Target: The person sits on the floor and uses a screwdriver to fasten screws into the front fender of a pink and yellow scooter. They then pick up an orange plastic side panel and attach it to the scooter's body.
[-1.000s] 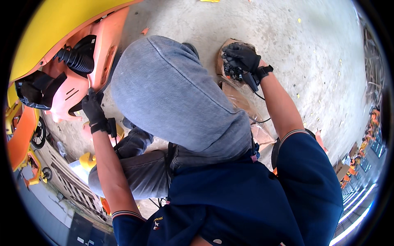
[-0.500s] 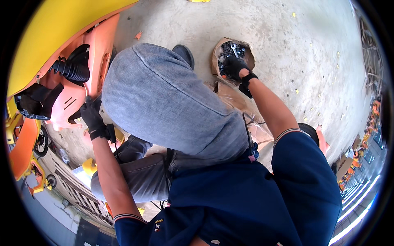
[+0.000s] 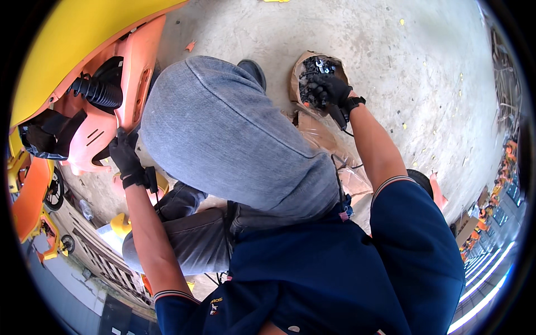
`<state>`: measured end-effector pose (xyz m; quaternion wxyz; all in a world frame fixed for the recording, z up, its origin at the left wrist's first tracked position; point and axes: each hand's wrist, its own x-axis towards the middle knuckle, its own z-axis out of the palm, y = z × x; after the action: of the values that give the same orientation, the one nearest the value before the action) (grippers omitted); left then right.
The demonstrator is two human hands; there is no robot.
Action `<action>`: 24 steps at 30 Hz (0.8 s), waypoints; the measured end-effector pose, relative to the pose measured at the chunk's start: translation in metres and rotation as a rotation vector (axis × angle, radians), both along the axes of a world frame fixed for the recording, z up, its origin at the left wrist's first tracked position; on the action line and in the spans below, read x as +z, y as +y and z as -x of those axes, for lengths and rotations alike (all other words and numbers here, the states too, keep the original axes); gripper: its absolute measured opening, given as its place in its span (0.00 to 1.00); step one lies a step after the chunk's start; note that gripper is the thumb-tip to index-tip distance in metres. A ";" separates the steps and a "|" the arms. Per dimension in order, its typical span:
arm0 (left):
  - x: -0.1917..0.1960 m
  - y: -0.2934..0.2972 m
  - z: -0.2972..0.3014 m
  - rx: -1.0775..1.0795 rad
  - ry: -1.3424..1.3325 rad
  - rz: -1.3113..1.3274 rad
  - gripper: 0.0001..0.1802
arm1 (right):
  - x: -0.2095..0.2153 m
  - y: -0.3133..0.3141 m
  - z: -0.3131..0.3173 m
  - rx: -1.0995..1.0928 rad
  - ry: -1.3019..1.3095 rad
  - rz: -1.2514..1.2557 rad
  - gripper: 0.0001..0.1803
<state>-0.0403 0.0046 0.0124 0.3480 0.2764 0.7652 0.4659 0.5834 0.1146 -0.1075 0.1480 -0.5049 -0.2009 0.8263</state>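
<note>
My right hand [image 3: 333,89], in a black glove, reaches into an open brown cardboard container [image 3: 294,84] on the floor. Its fingers are apart over a heap of small dark parts [image 3: 310,68], which look like fasteners. Just beyond the fingers, a shiny wrench [image 3: 321,66] lies on the heap. On the other side, my gloved left hand [image 3: 126,155] is closed at the lower edge of an orange-pink body panel [image 3: 135,78]. Whether it grips the panel or a small thing there is hidden. Beside that panel sits a black ribbed shock absorber [image 3: 97,92].
A large yellow cover [image 3: 72,44] overhangs the upper left. My bent knee [image 3: 218,111] is between my two hands. Plastic-wrapped cardboard [image 3: 321,134] lies below the container. Further left stand orange and yellow vehicle parts [image 3: 33,192] with wheels.
My right hand has drawn back slightly to the right and its wrist has turned. The wrench now lies apart from the fingers. My left hand stays at the panel.
</note>
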 end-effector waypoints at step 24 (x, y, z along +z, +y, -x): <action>-0.003 0.000 -0.001 0.070 -0.172 -0.069 0.16 | -0.035 -0.005 0.020 0.606 -0.954 -0.852 0.10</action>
<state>-0.0392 0.0046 0.0096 0.3862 0.2205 0.7252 0.5257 0.5638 0.1099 -0.1428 -0.0078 -0.6319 -0.6814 0.3693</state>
